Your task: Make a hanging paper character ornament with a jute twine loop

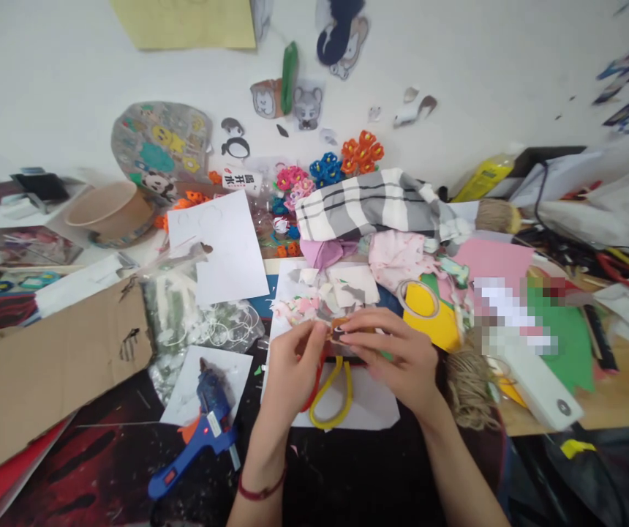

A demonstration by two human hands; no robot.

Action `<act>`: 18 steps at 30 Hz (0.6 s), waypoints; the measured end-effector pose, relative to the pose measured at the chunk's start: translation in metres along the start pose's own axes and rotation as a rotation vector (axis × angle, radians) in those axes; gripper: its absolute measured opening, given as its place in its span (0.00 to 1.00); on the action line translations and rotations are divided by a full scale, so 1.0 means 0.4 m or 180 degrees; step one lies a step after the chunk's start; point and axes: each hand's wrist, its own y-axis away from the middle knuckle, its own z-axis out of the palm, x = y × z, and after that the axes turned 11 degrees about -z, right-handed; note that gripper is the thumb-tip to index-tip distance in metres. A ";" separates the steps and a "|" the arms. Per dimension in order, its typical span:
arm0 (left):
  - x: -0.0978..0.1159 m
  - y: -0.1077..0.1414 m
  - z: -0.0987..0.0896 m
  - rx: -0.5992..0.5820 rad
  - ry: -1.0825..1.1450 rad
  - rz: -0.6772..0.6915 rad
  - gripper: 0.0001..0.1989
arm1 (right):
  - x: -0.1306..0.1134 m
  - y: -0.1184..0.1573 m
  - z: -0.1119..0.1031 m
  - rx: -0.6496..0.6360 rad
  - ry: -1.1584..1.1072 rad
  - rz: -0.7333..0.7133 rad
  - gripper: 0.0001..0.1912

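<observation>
Both hands meet over the middle of the cluttered desk. A small brown piece with dark and white markings (339, 331) is pinched between them; the fingers cover much of it, so its kind is unclear. My left hand (297, 360) grips its left edge with thumb and forefinger. From the other side, the bent fingers of my right hand (394, 351) hold it. Below lie scissors with red and yellow handles (332, 423), their blades hidden under the hands. White paper (372, 410) lies beneath, with pink, grey and white scraps (347, 285) behind.
A blue glue gun (208, 439) lies at left on a paper sheet. Cardboard (62, 366) covers the far left. Yellow tape roll (418, 298), twine (468, 388) and a long white device (539, 380) lie right. Checked cloth (380, 205) and orange flowers (362, 152) stand behind.
</observation>
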 end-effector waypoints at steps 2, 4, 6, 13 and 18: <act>-0.014 0.021 -0.020 -0.0256 0.0178 -0.0081 0.17 | -0.027 0.025 0.007 -0.0148 0.0228 -0.0163 0.17; -0.032 0.041 -0.040 -0.0364 0.0203 -0.0149 0.15 | -0.051 0.064 0.019 -0.0198 0.0486 -0.0021 0.18; -0.048 0.060 -0.052 -0.0205 -0.0040 -0.0053 0.15 | -0.070 0.108 0.038 0.0022 0.0602 0.0409 0.21; -0.058 0.105 -0.008 -0.0045 -0.0790 0.0546 0.10 | -0.107 0.183 0.088 0.1134 -0.0489 0.2152 0.17; -0.078 0.115 -0.010 0.0302 -0.1504 0.0871 0.09 | -0.096 0.162 0.046 0.1398 0.0239 0.2114 0.16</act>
